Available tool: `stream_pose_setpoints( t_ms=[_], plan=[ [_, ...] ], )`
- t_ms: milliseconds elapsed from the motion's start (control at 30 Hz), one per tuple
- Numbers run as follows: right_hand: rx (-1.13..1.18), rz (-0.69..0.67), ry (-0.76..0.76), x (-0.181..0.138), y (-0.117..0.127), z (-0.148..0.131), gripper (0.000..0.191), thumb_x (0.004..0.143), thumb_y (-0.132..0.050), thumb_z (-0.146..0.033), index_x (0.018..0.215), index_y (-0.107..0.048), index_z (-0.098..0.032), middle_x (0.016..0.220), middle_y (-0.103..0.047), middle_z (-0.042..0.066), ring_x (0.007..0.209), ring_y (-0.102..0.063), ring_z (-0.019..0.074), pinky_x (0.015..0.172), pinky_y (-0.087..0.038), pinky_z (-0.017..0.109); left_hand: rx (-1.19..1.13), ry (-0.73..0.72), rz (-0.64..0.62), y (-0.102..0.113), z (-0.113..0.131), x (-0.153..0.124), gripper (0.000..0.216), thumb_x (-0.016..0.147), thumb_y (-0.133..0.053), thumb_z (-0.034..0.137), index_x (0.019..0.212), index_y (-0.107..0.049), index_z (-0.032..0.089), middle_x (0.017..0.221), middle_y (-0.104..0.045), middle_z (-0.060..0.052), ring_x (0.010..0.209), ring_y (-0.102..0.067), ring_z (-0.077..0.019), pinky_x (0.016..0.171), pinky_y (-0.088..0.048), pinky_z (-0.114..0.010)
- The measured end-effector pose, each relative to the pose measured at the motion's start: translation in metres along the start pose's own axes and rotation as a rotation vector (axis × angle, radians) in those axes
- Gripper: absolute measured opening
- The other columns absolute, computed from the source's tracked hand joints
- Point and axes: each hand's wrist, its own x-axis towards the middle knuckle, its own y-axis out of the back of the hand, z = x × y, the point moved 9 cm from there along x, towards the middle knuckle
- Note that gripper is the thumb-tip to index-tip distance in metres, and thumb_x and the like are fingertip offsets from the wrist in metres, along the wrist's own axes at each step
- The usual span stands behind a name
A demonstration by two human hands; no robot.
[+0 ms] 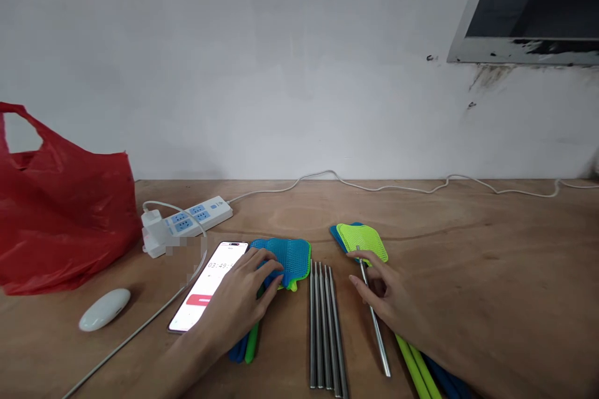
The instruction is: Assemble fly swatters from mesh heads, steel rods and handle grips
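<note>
1. Head view, seven o'clock: your left hand lies bent-fingered over blue plastic mesh swatter heads; grip unclear.
2. Five o'clock: your right hand has thumb and forefinger parted at a shiny silver metal rod; I cannot tell whether it's grasped.
3. Six o'clock: five slim grey metal rods lie alongside one another.

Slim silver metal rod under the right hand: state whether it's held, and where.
The right hand has fingers across the rod near its far end; whether they grip it cannot be told.
</note>
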Motion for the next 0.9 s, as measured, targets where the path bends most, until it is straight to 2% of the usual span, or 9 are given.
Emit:
stream_pose_setpoints(
  t_ms=[67,167,300,367,433,500,667,900],
  plan=[
    [-0.064,-0.040,0.057,0.000,-0.001,-0.009,0.019,0.095,-0.052,-0.038,0.101,-0.067,-0.027,0.057,-0.054,-0.004,0.050,-0.049,0.0149,0.053,-0.033,0.028,-0.007,-0.004,-0.001,0.000,0.002,0.000,0.020,0.097,-0.048,0.026,0.098,-0.068,0.022,0.104,-0.064,-0.006,0.095,-0.061,-0.0265,0.080,-0.051,-0.040],
    [-0.128,-0.026,0.091,0.003,0.009,-0.018,0.023,0.097,-0.050,-0.038,0.097,-0.068,-0.024,0.068,-0.064,0.000,0.054,-0.053,0.0152,0.056,-0.038,0.028,-0.009,0.005,-0.016,-0.002,0.003,0.000,0.021,0.097,-0.047,0.026,0.099,-0.068,0.022,0.105,-0.064,-0.007,0.096,-0.060,-0.0271,0.081,-0.051,-0.042],
    [-0.299,0.077,0.151,0.006,0.026,-0.018,0.029,0.097,-0.045,-0.035,0.078,-0.062,-0.021,0.056,-0.055,-0.001,0.047,-0.048,0.0135,0.052,-0.033,0.027,-0.035,-0.005,-0.029,-0.002,0.005,-0.001,0.020,0.098,-0.046,0.023,0.099,-0.067,0.021,0.105,-0.063,-0.007,0.096,-0.059,-0.0264,0.081,-0.050,-0.042],
    [-0.412,0.065,0.178,0.006,0.026,-0.014,0.030,0.094,-0.047,-0.034,0.068,-0.057,-0.021,0.051,-0.051,-0.003,0.046,-0.047,0.0131,0.052,-0.030,0.027,-0.049,-0.026,-0.030,-0.003,0.008,-0.001,0.020,0.099,-0.046,0.022,0.098,-0.066,0.020,0.104,-0.063,-0.007,0.096,-0.059,-0.0256,0.082,-0.050,-0.041],
    [-0.520,0.026,0.181,0.007,0.023,-0.007,0.030,0.090,-0.051,-0.032,0.062,-0.053,-0.022,0.052,-0.055,-0.001,0.048,-0.051,0.0139,0.052,-0.028,0.028,-0.061,-0.050,-0.031,-0.003,0.012,-0.002,0.019,0.099,-0.046,0.020,0.097,-0.066,0.020,0.103,-0.063,-0.007,0.095,-0.058,-0.0250,0.082,-0.050,-0.041],
    [-0.607,-0.012,0.157,0.007,0.022,-0.001,0.031,0.088,-0.052,-0.032,0.059,-0.052,-0.022,0.054,-0.060,0.001,0.051,-0.054,0.0156,0.053,-0.025,0.029,-0.074,-0.071,-0.035,-0.004,0.016,-0.003,0.019,0.099,-0.047,0.020,0.096,-0.065,0.020,0.102,-0.063,-0.007,0.095,-0.058,-0.0245,0.082,-0.050,-0.040],
    [-0.722,-0.088,-0.016,0.009,0.028,0.015,0.032,0.085,-0.055,-0.035,0.055,-0.052,-0.022,0.056,-0.065,0.004,0.052,-0.056,0.0186,0.052,-0.019,0.031,-0.097,-0.099,-0.064,-0.006,0.024,-0.004,0.018,0.099,-0.047,0.019,0.096,-0.064,0.021,0.100,-0.065,-0.006,0.093,-0.059,-0.0237,0.082,-0.049,-0.040],
    [-0.738,-0.133,-0.065,0.008,0.026,0.023,0.033,0.084,-0.058,-0.035,0.054,-0.055,-0.022,0.059,-0.067,0.006,0.058,-0.060,0.0223,0.053,-0.018,0.031,-0.101,-0.123,-0.117,-0.012,0.029,-0.006,0.021,0.100,-0.045,0.020,0.094,-0.065,0.021,0.095,-0.065,-0.006,0.090,-0.058,-0.0231,0.080,-0.048,-0.039]
  ],
)
